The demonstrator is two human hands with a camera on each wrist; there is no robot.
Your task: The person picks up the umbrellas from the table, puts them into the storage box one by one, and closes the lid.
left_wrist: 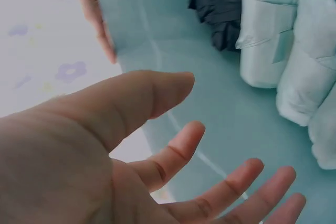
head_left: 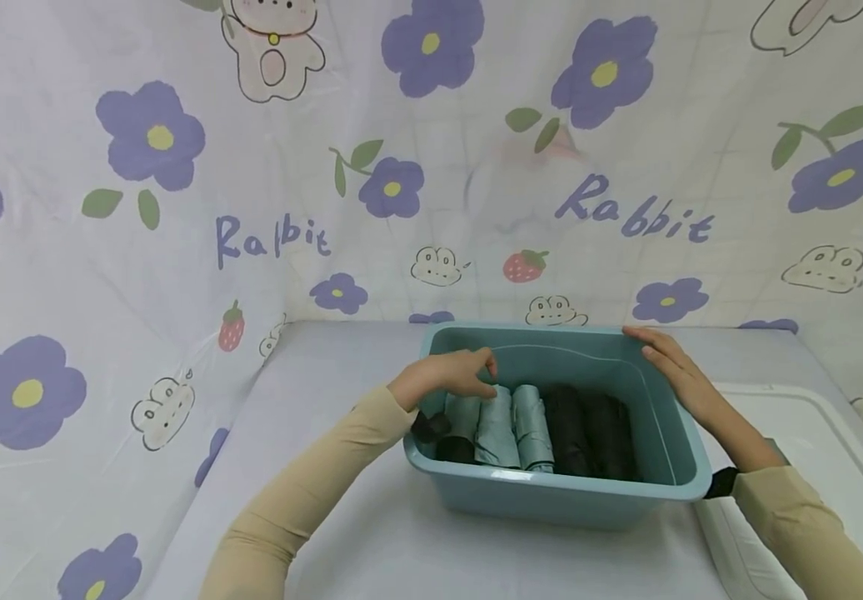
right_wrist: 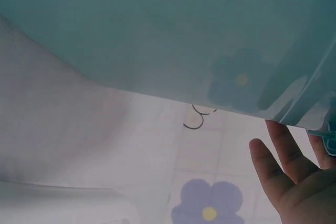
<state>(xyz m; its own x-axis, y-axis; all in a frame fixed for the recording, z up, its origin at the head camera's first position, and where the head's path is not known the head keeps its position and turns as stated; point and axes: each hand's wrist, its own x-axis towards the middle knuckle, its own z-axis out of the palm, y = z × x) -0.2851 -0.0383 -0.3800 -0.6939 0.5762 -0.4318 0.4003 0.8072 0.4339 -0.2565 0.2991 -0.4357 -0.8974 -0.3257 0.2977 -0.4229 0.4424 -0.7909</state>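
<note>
A blue-green plastic bin [head_left: 544,500] stands on the table. Inside it, rolled fabric bundles lie side by side: light teal ones [head_left: 496,429] towards the left and black ones [head_left: 568,429] towards the right. Over the bin's left part hovers my left hand [head_left: 452,372], its fingers spread and loosely bent, holding nothing. In the left wrist view, that hand [left_wrist: 152,145] is apart from the teal rolls [left_wrist: 268,30]. My right hand [head_left: 675,375] rests along the bin's right rim near the back corner. In the right wrist view its fingers [right_wrist: 286,150] are at the bin's outer wall.
A white panel with rounded corners [head_left: 791,417] lies on the table to the right, partly behind my right forearm. Small black items [head_left: 431,427] sit at the bin's left end. A curtain [head_left: 476,250] printed with flowers and rabbits hangs behind the table.
</note>
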